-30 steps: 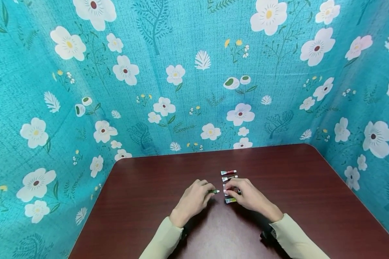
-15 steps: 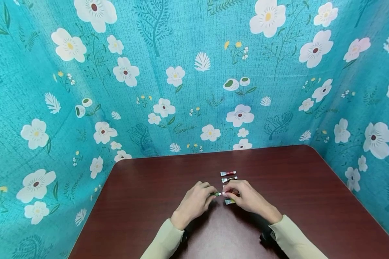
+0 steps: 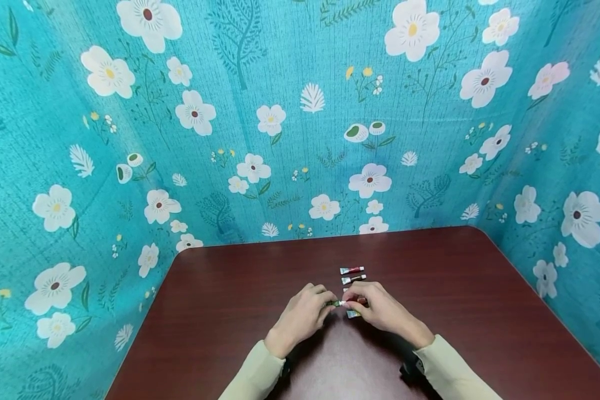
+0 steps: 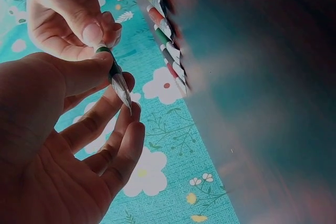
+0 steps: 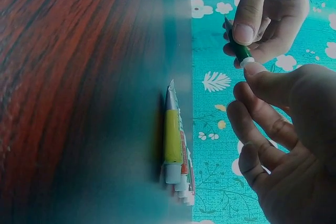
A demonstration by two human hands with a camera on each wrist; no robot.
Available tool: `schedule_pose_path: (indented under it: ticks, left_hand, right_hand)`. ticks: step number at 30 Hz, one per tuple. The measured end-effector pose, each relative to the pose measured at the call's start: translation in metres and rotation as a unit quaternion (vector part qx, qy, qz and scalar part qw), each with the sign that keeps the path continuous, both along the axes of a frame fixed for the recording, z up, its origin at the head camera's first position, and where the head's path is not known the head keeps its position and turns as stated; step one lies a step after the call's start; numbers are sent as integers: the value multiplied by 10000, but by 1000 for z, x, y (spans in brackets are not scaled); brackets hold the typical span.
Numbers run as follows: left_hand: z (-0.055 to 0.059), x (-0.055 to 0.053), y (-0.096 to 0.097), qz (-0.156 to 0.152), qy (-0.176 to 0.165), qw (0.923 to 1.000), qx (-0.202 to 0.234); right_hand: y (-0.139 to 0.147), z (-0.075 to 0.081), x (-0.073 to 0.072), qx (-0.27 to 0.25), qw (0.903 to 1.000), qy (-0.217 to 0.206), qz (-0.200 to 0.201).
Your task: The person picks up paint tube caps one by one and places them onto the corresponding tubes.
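My left hand [image 3: 302,314] pinches a small green paint tube [image 5: 240,51] between thumb and fingers, its crimped tail [image 4: 124,93] showing in the left wrist view. At the tube's other end, my right hand [image 3: 385,308] pinches the white cap [image 5: 247,62] between thumb and fingertip. Both hands meet above the table, the tube held between them. The fingertips partly cover the cap, so I cannot tell how far it sits on the neck. Beside the right hand lies a yellow paint tube [image 5: 172,135].
Several paint tubes lie in a row on the dark red-brown table [image 3: 240,278]. A red tube [image 3: 351,270] is farthest back, with a dark one [image 3: 354,279] before it. A teal flowered cloth [image 3: 300,139] hangs behind and beside the table.
The right hand has moved slightly left, bringing the white cap from a small gap up against the green tube's end. The left hand keeps its hold, and the view has shifted slightly.
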State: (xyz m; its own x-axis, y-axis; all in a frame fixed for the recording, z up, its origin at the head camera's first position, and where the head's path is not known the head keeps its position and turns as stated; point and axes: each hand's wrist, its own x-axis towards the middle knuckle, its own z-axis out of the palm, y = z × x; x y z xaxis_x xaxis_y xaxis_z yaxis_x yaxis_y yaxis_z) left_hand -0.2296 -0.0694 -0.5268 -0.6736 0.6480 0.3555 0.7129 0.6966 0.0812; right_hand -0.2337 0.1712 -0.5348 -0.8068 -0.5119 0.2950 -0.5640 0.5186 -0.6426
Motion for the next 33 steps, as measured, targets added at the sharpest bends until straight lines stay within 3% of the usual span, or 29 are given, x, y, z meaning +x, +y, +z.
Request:
schedule_pose_path:
  ticks: [11, 33]
  left_hand:
    - [2, -2, -1, -54, 60, 10000, 24]
    - [-1, -3, -2, -54, 70, 10000, 29]
  right_hand:
    - [-1, -4, -3, -39, 9996, 279, 25]
    - [-3, -7, -2, 6, 9997, 186, 152]
